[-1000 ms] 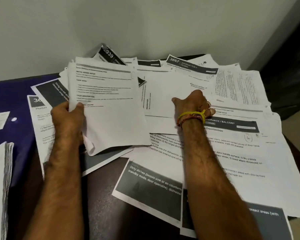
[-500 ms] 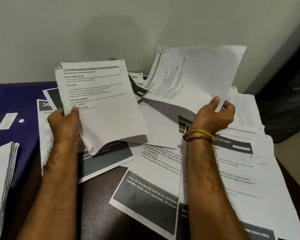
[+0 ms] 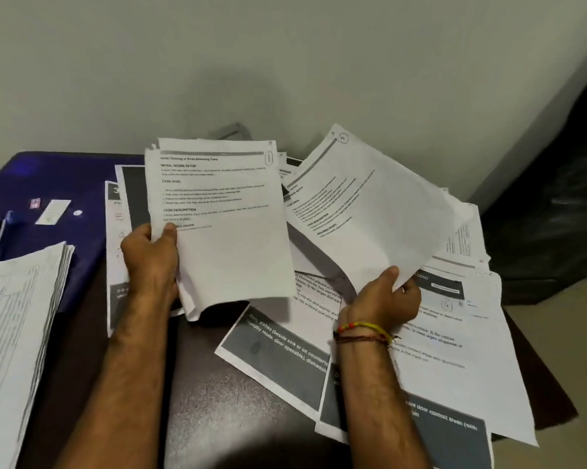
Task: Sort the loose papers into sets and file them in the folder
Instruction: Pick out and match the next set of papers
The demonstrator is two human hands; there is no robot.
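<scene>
On the dark counter [image 3: 237,411] in front of you, loose papers [image 3: 454,350] lie fanned and overlapping, some with grey header bands, most of them toward the right and back against the wall. Your left hand [image 3: 149,262] grips a small sheaf of white sheets [image 3: 224,231] by its left edge, thumb curled over the front page, holding it upright above the spread. Your right hand [image 3: 383,299], with coloured threads at the wrist, pinches the lower edge of a single printed sheet [image 3: 373,211], lifted clear of the pile and tilted toward the sheaf. Both front pages show similar headings, though the print is too blurred to read with certainty.

At far left, a blue folder [image 3: 48,184] lies flat, with a separate stack of papers [image 3: 17,316] resting partly over its near side.

This looks like the sorting step: you seem to be gathering one matching set, with much of the pile unsorted and nothing visibly filed from this set. The next move probably calls for comparing the lifted sheet's heading with the sheaf, then sliding it in squarely without creasing either.
</scene>
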